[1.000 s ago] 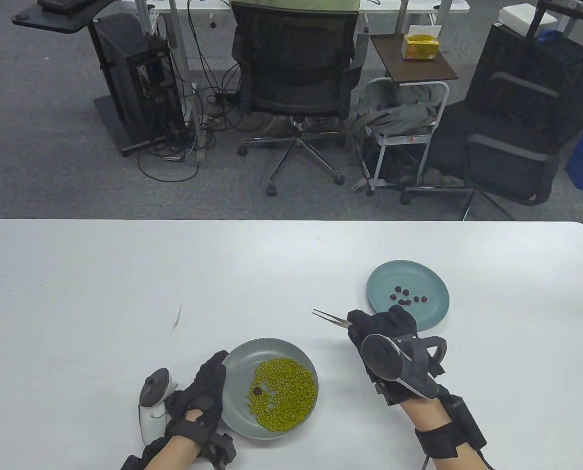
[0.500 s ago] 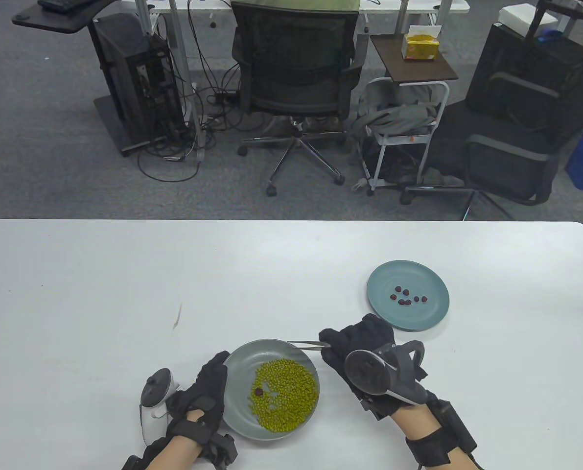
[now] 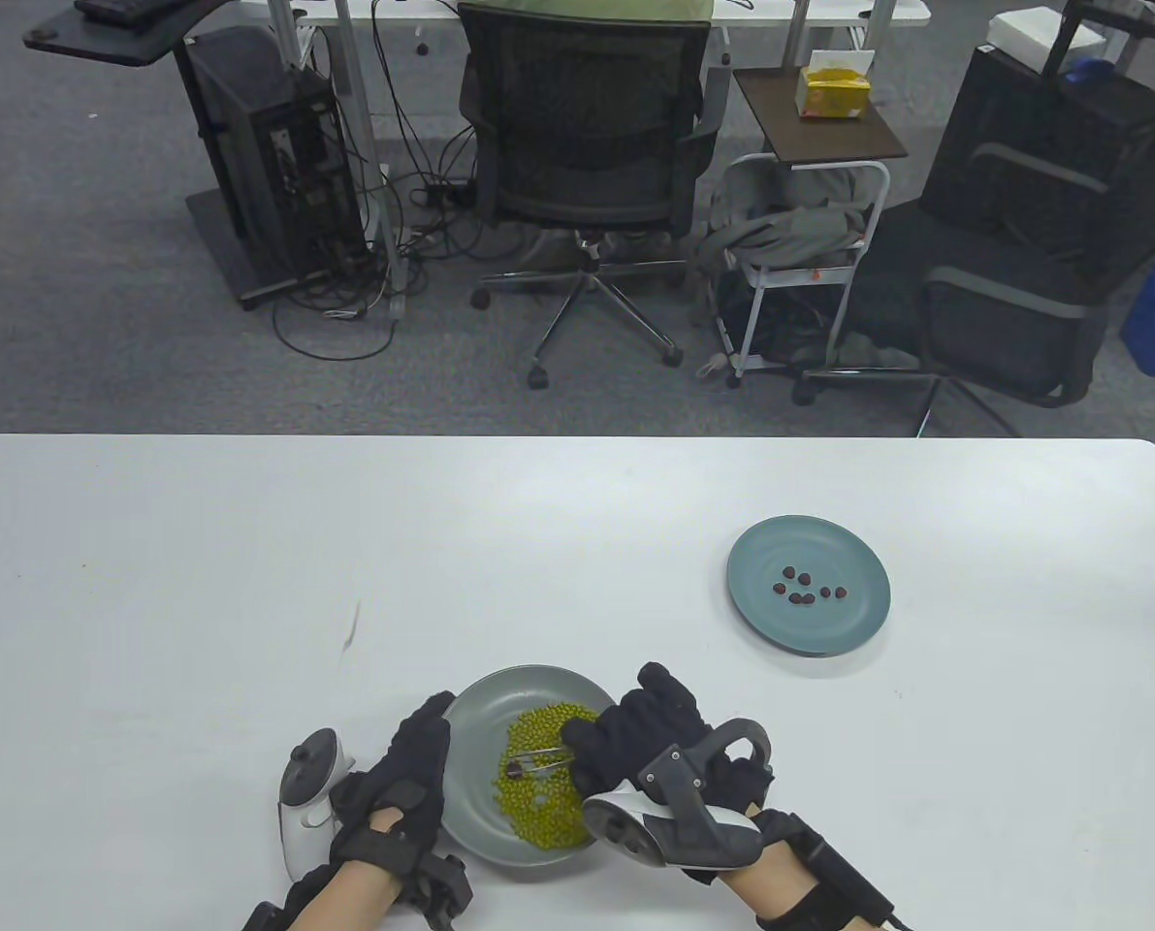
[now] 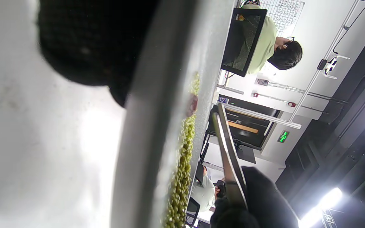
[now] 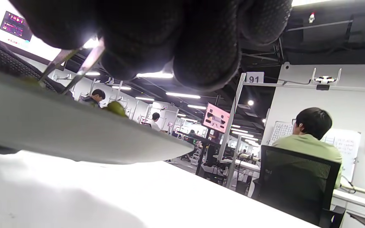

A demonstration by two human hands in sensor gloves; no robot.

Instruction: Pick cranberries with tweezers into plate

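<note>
Broad white table (image 3: 199, 543) under everything. Just right of the black-gloved left hand (image 3: 407, 776), whose straight fingers lie against its rim, round grey plate (image 3: 475, 718) with a heap of small green beans (image 3: 548, 805). Over that plate's right side, black-gloved right hand (image 3: 635, 727), pinching thin metal tweezers (image 3: 538, 759) that point left. At the tweezer tips, one dark red cranberry (image 3: 513, 772) among the beans; cannot tell whether already gripped. Well beyond and right of the right hand, round teal plate (image 3: 761, 543) with seven dark red cranberries (image 3: 805, 585).
</note>
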